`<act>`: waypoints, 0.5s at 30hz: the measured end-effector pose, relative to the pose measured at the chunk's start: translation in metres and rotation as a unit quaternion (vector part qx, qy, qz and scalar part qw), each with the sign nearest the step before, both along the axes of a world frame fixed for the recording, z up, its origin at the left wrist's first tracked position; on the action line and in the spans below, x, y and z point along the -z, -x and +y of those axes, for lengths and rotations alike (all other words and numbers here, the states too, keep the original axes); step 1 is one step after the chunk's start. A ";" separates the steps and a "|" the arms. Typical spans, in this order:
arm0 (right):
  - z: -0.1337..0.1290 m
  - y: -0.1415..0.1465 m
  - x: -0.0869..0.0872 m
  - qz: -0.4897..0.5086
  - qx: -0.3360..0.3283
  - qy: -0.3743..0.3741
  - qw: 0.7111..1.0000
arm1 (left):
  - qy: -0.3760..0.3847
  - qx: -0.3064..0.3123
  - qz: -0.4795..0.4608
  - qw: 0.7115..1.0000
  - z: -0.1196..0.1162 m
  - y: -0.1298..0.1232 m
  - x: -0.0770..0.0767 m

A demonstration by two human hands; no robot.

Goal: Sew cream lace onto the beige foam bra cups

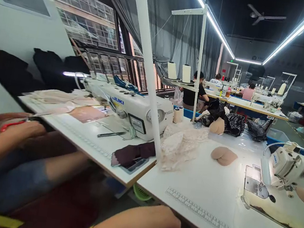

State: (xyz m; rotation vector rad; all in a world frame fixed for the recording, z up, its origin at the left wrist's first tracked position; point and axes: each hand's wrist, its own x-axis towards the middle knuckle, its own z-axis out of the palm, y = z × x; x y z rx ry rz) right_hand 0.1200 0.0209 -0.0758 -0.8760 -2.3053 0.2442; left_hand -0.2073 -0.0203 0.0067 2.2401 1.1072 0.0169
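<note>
My left hand [150, 225] is low in the middle of the view, just in front of the table's near edge, with a gold-coloured band at its wrist. Its fingers are curled in, and whatever they may hold is hidden. My right hand is out of view. Nearest to my hand is the white sewing table [199, 181], with a ruler strip [218, 223] along its front. A stack of beige fabric cups [223, 156] and a heap of cream lace [183, 143] lie on it. A white sewing machine [288, 167] stands at the right.
At the left, a co-worker's hand [29, 129] is at red-handled scissors [11, 125]. A JUKI machine [130, 107], dark cloth [132, 154] and a pen-like tool [111, 134] are on the adjoining table. A white post [151, 57] rises between tables. Black bags [234, 123] lie behind.
</note>
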 end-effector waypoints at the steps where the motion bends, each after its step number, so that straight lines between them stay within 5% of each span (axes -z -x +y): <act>1: -0.004 0.002 0.000 0.005 0.003 -0.003 1.000 | -0.032 -0.029 -0.008 0.999 0.013 0.000 -0.008; 4: -0.020 0.005 0.002 0.022 0.020 -0.014 0.999 | -0.181 -0.212 0.032 0.960 0.069 -0.001 -0.040; 8: -0.047 -0.005 0.004 0.047 0.058 -0.034 0.997 | -0.233 -0.327 0.074 0.913 0.148 0.001 -0.069; 12: -0.069 -0.023 -0.002 0.084 0.126 -0.059 0.987 | -0.225 -0.402 0.114 0.880 0.193 0.009 -0.069; 15: -0.076 -0.026 -0.004 0.171 0.262 -0.103 0.944 | -0.206 -0.433 0.128 0.868 0.208 0.015 -0.063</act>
